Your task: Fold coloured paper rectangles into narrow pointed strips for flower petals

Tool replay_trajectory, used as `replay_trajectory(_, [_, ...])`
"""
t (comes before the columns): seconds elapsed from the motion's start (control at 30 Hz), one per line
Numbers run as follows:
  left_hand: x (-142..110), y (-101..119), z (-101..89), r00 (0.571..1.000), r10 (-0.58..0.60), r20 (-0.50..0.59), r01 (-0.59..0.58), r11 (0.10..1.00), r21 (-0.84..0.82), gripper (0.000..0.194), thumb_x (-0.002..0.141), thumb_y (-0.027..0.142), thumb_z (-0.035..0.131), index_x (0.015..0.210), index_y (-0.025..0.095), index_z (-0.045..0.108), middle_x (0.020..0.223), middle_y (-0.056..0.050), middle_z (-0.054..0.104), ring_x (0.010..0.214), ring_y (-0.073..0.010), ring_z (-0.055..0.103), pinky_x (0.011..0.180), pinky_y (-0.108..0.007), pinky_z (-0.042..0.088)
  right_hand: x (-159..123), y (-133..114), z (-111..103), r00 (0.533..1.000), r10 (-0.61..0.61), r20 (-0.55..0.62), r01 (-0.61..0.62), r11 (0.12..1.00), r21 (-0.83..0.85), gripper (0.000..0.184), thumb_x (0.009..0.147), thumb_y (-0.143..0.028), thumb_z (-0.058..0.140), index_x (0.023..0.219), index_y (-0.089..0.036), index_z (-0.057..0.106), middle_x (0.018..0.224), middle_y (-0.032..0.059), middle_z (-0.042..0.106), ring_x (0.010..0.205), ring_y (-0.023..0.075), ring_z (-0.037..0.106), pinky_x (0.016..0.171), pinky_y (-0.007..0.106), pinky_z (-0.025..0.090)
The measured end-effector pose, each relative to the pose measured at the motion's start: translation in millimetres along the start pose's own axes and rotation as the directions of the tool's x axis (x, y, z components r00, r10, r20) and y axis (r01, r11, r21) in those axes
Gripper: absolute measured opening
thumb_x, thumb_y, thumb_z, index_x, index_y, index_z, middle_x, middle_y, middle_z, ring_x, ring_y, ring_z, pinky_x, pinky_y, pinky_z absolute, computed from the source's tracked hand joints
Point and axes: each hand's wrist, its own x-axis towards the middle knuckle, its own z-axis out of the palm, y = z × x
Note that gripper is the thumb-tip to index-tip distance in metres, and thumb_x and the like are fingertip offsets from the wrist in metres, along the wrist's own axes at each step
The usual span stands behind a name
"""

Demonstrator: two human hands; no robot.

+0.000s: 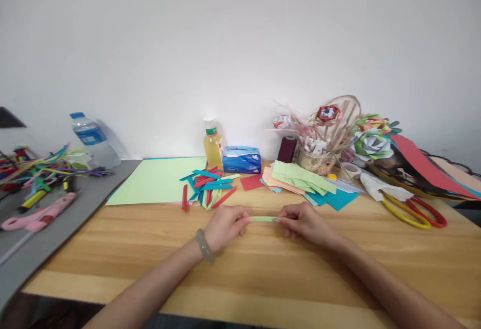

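Note:
A narrow light-green paper strip [263, 219] is stretched level between my two hands, over the wooden table [240, 279]. My left hand [230, 225] pinches its left end, with a grey-green bangle on the wrist. At the other end, my right hand [301, 223] grips the strip between thumb and fingers. Beyond my left hand lies a pile of folded paper strips [210, 185] in blue, red and green. A stack of light-green paper pieces [300, 175] is behind my right hand, above blue paper [340, 199].
A yellow drink bottle [214, 148] and a blue tissue pack [242, 160] stand by the wall. Scissors [413, 211] lie at right, near a basket [315, 161] with paper flowers. Large green sheets [154, 181] lie left. A water bottle [92, 138] and pink tool [48, 215] are farther left.

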Motion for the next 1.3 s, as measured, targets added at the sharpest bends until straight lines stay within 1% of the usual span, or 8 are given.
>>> replay_trajectory(0.37, [-1, -2, -6.2, 1.0, -0.024, 0.001, 0.023, 0.998, 0.052, 0.037, 0.083, 0.037, 0.051, 0.052, 0.017, 0.051, 0.049, 0.002, 0.056, 0.048, -0.0113, 0.049, 0.056, -0.022, 0.038, -2, -2, -2, 1.0, -0.025, 0.004, 0.025, 1.0, -0.013, 0.038, 0.077, -0.053, 0.052, 0.064, -0.018, 0.052, 0.052, -0.0005, 0.056, 0.045, 0.0108, 0.049, 0.043, 0.022, 0.036])
replay_trajectory(0.63, [1, -1, -12.5, 0.98, 0.199, -0.009, -0.198, 0.979, 0.05, 0.034, 0.088, 0.032, 0.043, 0.058, 0.017, 0.051, 0.062, 0.001, 0.056, 0.061, -0.012, 0.051, 0.062, -0.022, 0.039, -3, -5, -4, 0.996, -0.092, -0.018, 0.091, 0.994, -0.054, 0.039, 0.081, -0.055, 0.048, 0.066, -0.019, 0.05, 0.054, -0.0005, 0.057, 0.048, 0.0113, 0.048, 0.045, 0.022, 0.035])
replay_trajectory(0.73, [2, -1, -18.3, 0.976, 0.219, -0.021, -0.216, 0.973, 0.085, 0.033, 0.089, 0.031, 0.041, 0.061, 0.017, 0.051, 0.065, -0.001, 0.057, 0.064, -0.0135, 0.052, 0.064, -0.024, 0.04, -1, -4, -6, 0.993, -0.112, -0.032, 0.109, 0.992, -0.066, 0.038, 0.082, -0.054, 0.047, 0.068, -0.019, 0.05, 0.056, -0.0001, 0.058, 0.051, 0.0123, 0.051, 0.049, 0.023, 0.038])
replay_trajectory(0.93, [4, -14, -38.1, 0.947, 0.153, -0.282, -0.094, 0.973, 0.21, 0.033, 0.09, 0.036, 0.039, 0.067, 0.018, 0.054, 0.067, -0.001, 0.057, 0.065, -0.0151, 0.053, 0.064, -0.027, 0.042, 2, 1, -20, 0.973, -0.141, -0.18, 0.118, 0.984, -0.134, 0.038, 0.086, -0.05, 0.042, 0.065, -0.019, 0.048, 0.058, -0.0004, 0.054, 0.053, 0.0125, 0.05, 0.053, 0.024, 0.038])
replay_trajectory(1.03, [4, -11, -36.1, 0.884, 0.282, -0.372, -0.179, 0.941, 0.286, 0.024, 0.088, 0.037, 0.044, 0.088, 0.018, 0.059, 0.095, -0.007, 0.062, 0.091, -0.0202, 0.056, 0.082, -0.033, 0.044, 3, -1, -11, 0.968, -0.172, -0.183, 0.135, 0.971, -0.198, 0.035, 0.087, -0.046, 0.041, 0.069, -0.018, 0.053, 0.059, 0.0004, 0.057, 0.055, 0.0131, 0.051, 0.053, 0.024, 0.038])
replay_trajectory(1.1, [3, -7, -26.1, 0.878, 0.401, -0.262, -0.29, 0.88, 0.376, 0.033, 0.084, 0.038, 0.052, 0.111, 0.019, 0.055, 0.117, -0.01, 0.056, 0.11, -0.0237, 0.05, 0.093, -0.038, 0.04, 2, -6, 2, 0.97, -0.2, -0.138, 0.16, 0.953, -0.256, 0.032, 0.085, -0.043, 0.045, 0.071, -0.018, 0.058, 0.061, 0.0019, 0.061, 0.058, 0.0142, 0.053, 0.056, 0.025, 0.039])
replay_trajectory(1.2, [1, -7, -5.7, 0.914, 0.402, 0.06, -0.379, 0.788, 0.485, 0.024, 0.09, 0.028, 0.042, 0.098, 0.02, 0.063, 0.093, -0.007, 0.067, 0.09, -0.0217, 0.061, 0.08, -0.035, 0.048, -4, -14, 12, 0.97, -0.24, -0.033, 0.217, 0.923, -0.318, 0.027, 0.083, -0.04, 0.05, 0.076, -0.019, 0.066, 0.072, 0.0045, 0.068, 0.065, 0.0165, 0.058, 0.061, 0.025, 0.041])
replay_trajectory(1.3, [-1, -11, 8.3, 0.944, 0.32, 0.076, -0.316, 0.817, 0.482, 0.031, 0.092, 0.023, 0.034, 0.094, 0.019, 0.065, 0.087, -0.007, 0.069, 0.081, -0.0192, 0.064, 0.074, -0.03, 0.049, -15, -12, -17, 0.968, -0.233, -0.093, 0.154, 0.845, -0.512, 0.029, 0.085, -0.041, 0.047, 0.092, -0.022, 0.067, 0.09, 0.007, 0.071, 0.075, 0.0195, 0.063, 0.066, 0.027, 0.043])
